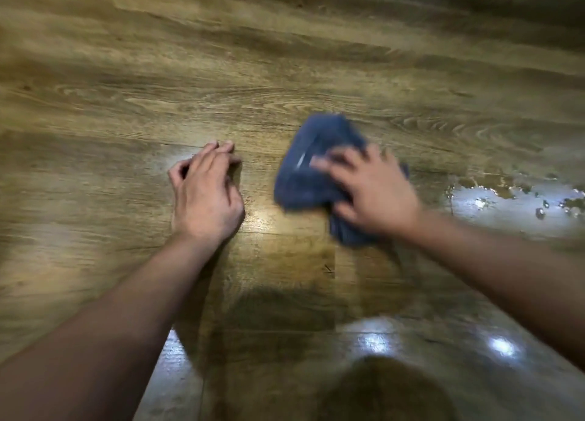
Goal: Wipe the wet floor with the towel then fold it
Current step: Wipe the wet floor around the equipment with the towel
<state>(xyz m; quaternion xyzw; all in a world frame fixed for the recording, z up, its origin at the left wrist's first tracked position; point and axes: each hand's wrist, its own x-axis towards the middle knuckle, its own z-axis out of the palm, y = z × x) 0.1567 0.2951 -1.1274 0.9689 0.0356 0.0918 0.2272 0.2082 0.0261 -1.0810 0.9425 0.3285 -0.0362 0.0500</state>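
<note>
The wood-grain floor (285, 72) fills your whole view, its planks running roughly left to right, with bright glare patches near the bottom and a dark rounded shadow low in the middle. Nothing here is a container; the only thing holding anything is the floor itself, which carries a puddle (512, 196) at the right edge, a shiny irregular spread of water with scattered droplets around its border.

Your two bare forearms reach in from the lower corners. Between them, right of centre, lies the towel (313, 167), a dark blue cloth bunched into a rumpled lump on the floor. It sits left of the puddle, near it but apart from the main pool, and the boards just under and beside it are too blurred to tell whether they are wet.

Your right hand (370, 189) is on top of the towel's right half, fingers spread and bent down into the cloth, thumb tucked under its near edge, so it grips the bunch against the floor. The hand and cloth are smeared with motion blur.

Your left hand (205, 192) rests on the bare floor, well apart from the towel, holding nothing. Its fingers are loosely bent with the tips touching the boards, and the thumb curls inward on the left side.
</note>
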